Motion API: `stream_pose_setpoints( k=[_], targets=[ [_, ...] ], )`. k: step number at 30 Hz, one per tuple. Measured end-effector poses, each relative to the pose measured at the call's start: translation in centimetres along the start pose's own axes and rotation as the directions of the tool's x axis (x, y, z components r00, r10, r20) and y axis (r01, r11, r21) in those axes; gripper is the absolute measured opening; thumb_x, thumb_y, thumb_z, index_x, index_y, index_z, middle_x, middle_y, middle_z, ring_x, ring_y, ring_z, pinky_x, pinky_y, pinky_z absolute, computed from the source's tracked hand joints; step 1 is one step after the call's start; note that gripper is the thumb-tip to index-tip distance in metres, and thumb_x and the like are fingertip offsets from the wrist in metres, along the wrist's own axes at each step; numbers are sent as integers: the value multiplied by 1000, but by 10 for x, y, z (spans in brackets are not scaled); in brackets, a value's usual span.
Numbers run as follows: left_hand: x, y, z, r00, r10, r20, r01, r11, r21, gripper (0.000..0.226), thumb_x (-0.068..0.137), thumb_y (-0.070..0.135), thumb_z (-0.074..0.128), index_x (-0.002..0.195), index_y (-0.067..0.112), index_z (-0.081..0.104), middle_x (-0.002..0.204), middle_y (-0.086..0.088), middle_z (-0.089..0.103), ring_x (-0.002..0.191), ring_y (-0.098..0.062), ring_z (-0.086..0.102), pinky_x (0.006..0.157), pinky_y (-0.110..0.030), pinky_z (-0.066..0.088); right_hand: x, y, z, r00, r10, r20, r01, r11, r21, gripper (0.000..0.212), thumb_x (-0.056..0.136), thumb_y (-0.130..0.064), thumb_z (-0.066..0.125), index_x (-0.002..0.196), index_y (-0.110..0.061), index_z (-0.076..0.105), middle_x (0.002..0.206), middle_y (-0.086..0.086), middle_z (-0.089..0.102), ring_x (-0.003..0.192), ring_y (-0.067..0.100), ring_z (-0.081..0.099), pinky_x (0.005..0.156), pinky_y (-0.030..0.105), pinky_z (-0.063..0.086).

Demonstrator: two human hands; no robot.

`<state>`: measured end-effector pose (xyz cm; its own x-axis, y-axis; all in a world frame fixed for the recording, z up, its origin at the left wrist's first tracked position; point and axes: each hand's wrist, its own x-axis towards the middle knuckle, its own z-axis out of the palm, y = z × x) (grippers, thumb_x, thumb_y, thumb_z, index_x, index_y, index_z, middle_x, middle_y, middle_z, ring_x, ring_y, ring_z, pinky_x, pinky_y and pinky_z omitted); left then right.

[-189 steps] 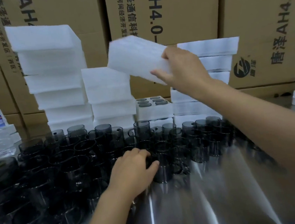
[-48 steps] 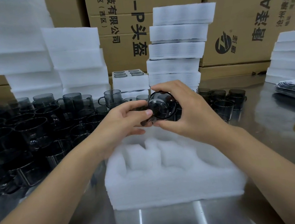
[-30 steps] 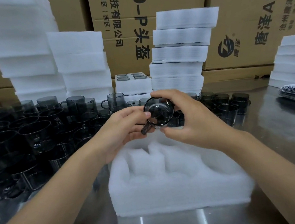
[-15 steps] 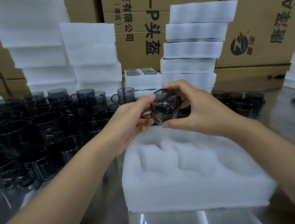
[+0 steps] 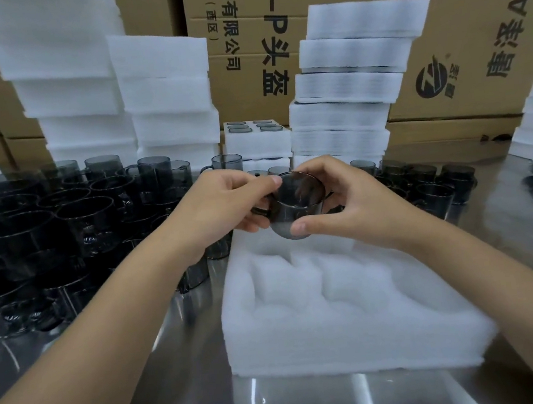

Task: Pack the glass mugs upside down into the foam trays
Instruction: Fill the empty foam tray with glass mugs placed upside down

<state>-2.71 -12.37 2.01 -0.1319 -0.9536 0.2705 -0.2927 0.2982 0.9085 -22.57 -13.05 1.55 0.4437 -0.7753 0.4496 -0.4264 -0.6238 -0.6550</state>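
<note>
Mid-frame, left hand [image 5: 222, 206] and right hand [image 5: 348, 202] both grip one glass mug [image 5: 295, 205] above the foam tray [image 5: 338, 320]; likely light, slick, brittle, best held by its wall

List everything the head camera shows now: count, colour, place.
held mug: one, smoky grey, above the tray's far edge
foam tray: one, white, front centre, pockets empty
loose mugs: many, smoky grey, crowded left, fewer far right
filled tray: one, white, back centre
foam stacks: several, white, along the back
cardboard boxes: several, brown, behind everything
table: one, steel, underneath
left hand: one, holds held mug at handle side
right hand: one, grips its body
</note>
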Motion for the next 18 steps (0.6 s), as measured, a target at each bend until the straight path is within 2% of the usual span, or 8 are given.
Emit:
stream_pose_setpoints(
  k=[2, 4, 6, 8, 11, 14, 16, 18],
  targets=[
    [2, -2, -1, 1000, -25, -8, 25, 999, -39, 24, 84, 36, 68, 74, 15, 73, 69, 3, 73, 64, -15, 72, 53, -18, 52, 0, 2, 0, 1000, -7, -1, 7, 1000, 16, 58, 55, -53, 80, 106, -46, 54, 104, -15, 63, 92, 13, 65, 83, 35, 56],
    [2, -3, -1, 999, -53, 14, 54, 995, -89, 30, 81, 37, 68, 79, 7, 71, 70, 0, 73, 68, -18, 73, 54, -18, 52, 1, 5, -1, 999, -16, -29, 19, 995, 97, 55, 66, -34, 81, 112, -44, 53, 110, -13, 58, 95, 11, 66, 86, 30, 55],
    [2, -2, -3, 996, -68, 51, 74, 991, -115, 34, 78, 42, 69, 80, 8, 72, 72, -2, 73, 73, -20, 73, 53, -18, 52, 1, 7, -3, 999, -10, -42, 19, 976, 216, 51, 76, -13, 78, 113, -38, 54, 108, -11, 54, 95, 10, 68, 83, 25, 54],
    [1, -1, -7, 993, -89, 74, 94, 993, -72, 49, 67, 54, 73, 84, 8, 72, 76, -1, 74, 76, -18, 73, 55, -19, 53, 1, 7, -3, 999, 1, -36, 9, 957, 288, 47, 81, -2, 71, 114, -32, 53, 108, -8, 56, 95, 8, 68, 78, 21, 53],
    [1, -2, -13, 982, -144, 125, 148, 989, -24, 68, 51, 61, 83, 101, 19, 65, 83, 1, 74, 75, -11, 70, 61, -22, 53, 0, 3, -2, 1000, -25, -11, 27, 974, 224, 48, 86, 2, 65, 117, -32, 51, 116, -4, 61, 107, 6, 62, 84, 28, 53],
    [-1, -4, -15, 975, -157, 157, 142, 985, 103, 62, 47, 67, 73, 102, 39, 63, 83, 7, 74, 70, -4, 66, 59, -25, 45, -1, 0, -1, 999, -31, 9, 30, 994, 102, 46, 88, -1, 62, 118, -36, 53, 120, -9, 62, 110, 8, 58, 88, 42, 53],
    [-1, -3, -14, 974, -154, 169, 118, 972, 205, 58, 45, 73, 68, 92, 39, 64, 78, 11, 74, 62, 1, 62, 56, -24, 39, 0, -1, -1, 1000, -24, -2, 24, 994, 111, 44, 89, 0, 61, 114, -35, 57, 115, -9, 63, 101, 7, 61, 85, 39, 55],
    [0, -5, -15, 973, -163, 161, 117, 957, 264, 64, 42, 74, 69, 91, 35, 62, 74, 12, 73, 56, 2, 58, 53, -23, 37, 0, -1, -1, 1000, -2, 24, -2, 982, 190, 40, 88, 4, 60, 110, -29, 60, 108, -7, 66, 93, 7, 64, 83, 27, 55]
  ],
)
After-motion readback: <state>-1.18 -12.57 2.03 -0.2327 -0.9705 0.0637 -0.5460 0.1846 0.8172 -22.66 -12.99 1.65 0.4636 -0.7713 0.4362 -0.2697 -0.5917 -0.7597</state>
